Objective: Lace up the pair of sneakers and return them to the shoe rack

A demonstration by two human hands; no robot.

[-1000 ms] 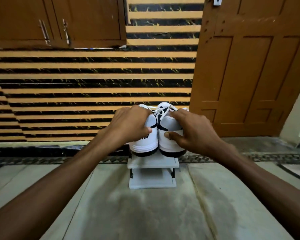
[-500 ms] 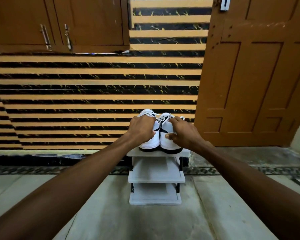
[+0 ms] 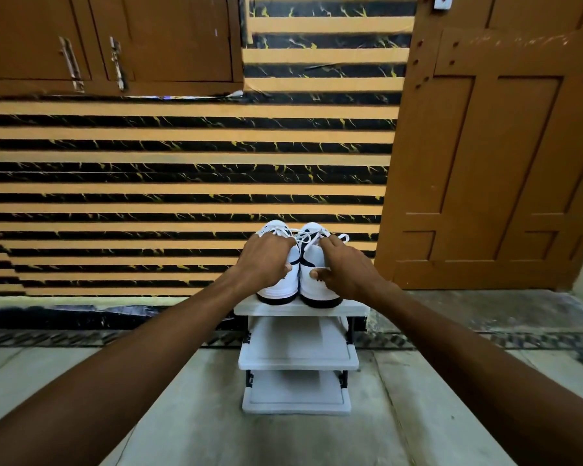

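Observation:
Two white sneakers with black soles and white laces stand side by side, heels toward me, on the top shelf of a small grey shoe rack (image 3: 300,310). My left hand (image 3: 265,258) grips the left sneaker (image 3: 281,289) from above. My right hand (image 3: 342,267) grips the right sneaker (image 3: 317,290), thumb across its heel. Both soles rest on the shelf. The laces (image 3: 305,235) show tied above the tongues, between my knuckles.
The rack has two lower shelves (image 3: 298,363), both bare. It stands on a pale stone floor (image 3: 216,425) against an orange-and-black striped wall (image 3: 182,183). A brown wooden door (image 3: 498,156) is to the right and brown cupboard doors (image 3: 108,42) are at upper left.
Both hands carried the sneakers forward and down onto the rack's top shelf. The rack now shows all three shelves as the view pulled back and up.

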